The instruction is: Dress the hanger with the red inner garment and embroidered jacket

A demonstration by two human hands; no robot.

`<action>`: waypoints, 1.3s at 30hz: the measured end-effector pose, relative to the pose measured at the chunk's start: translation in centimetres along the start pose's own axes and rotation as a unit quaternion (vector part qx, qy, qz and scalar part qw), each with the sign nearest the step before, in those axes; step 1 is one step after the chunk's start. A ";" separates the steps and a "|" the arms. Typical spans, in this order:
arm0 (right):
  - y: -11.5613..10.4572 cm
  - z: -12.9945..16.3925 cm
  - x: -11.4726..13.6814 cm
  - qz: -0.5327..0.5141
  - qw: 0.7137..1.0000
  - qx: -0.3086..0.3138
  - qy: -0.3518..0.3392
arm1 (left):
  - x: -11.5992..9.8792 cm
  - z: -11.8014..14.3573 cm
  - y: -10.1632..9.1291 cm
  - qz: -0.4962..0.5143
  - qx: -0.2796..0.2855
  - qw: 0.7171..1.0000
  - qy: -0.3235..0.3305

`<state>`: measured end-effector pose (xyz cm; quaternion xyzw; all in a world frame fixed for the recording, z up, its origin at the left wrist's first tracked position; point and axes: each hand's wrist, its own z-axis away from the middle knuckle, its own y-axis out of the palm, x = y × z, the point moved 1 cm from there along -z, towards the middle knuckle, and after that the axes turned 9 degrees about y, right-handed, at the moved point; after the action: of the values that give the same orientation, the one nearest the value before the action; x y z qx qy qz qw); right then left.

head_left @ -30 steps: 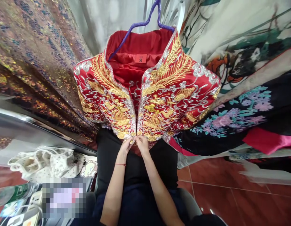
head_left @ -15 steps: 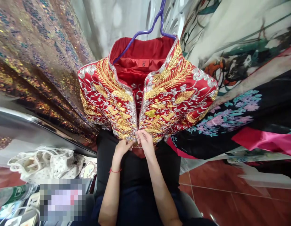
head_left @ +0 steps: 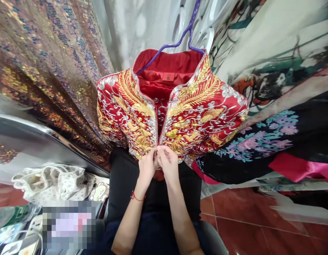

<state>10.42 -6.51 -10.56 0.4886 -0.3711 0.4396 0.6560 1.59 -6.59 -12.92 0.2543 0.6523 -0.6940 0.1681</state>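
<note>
A red jacket [head_left: 201, 102] with gold and silver embroidery hangs on a purple hanger [head_left: 177, 43] in front of me. Inside its stand-up collar is a red label [head_left: 168, 77] with an "S". Its front edges lie apart at the neck and come together lower down, where both hands meet. My left hand [head_left: 148, 163], with a red cord bracelet [head_left: 138, 197] at the wrist, pinches the front edge. My right hand [head_left: 167, 161] pinches the same spot beside it, fingertips nearly touching the left's. Whatever fastener lies between the fingers is hidden.
Sequined fabric [head_left: 60, 71] hangs at left. Black floral fabric [head_left: 272, 138] hangs at right above the red tiled floor [head_left: 240, 219]. At lower left are a white spotted cloth item [head_left: 52, 184], a plastic bottle [head_left: 15, 215] and a power strip [head_left: 35, 225].
My left hand has moved up and right, from the hem to beside my right hand at the front edge. The view has shifted slightly, so the jacket appears lower and further right.
</note>
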 end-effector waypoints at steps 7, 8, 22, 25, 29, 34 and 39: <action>2.9 0.2 6.2 0.043 0.994 -0.006 -0.104 | -0.7 0.1 -0.1 -0.036 0.041 0.998 -0.039; 3.2 0.1 7.0 0.046 0.992 -0.010 -0.118 | -0.9 0.1 -0.2 -0.041 0.047 0.997 -0.044; 6.2 -2.0 13.2 0.071 0.968 -0.021 -0.240 | -0.8 -0.6 0.1 -0.037 0.036 0.997 -0.059; 5.6 -2.4 12.8 0.105 0.968 -0.016 -0.226 | 0.0 -0.7 0.8 -0.021 0.022 0.997 -0.064; 4.5 -3.7 12.4 0.156 0.962 -0.044 -0.218 | 0.8 -0.9 1.6 -0.010 -0.006 0.998 -0.064; 4.1 -5.5 12.7 0.278 0.911 -0.157 -0.260 | 0.9 -1.4 1.8 -0.015 -0.015 0.998 -0.058; 3.3 -3.7 13.9 0.402 0.845 -0.166 -0.311 | 1.4 -1.3 0.9 0.023 -0.032 0.998 -0.044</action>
<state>12.21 0.47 2.35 0.2912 -0.7872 0.4217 0.3431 1.19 -5.21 -14.50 0.2329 0.6606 -0.6789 0.2202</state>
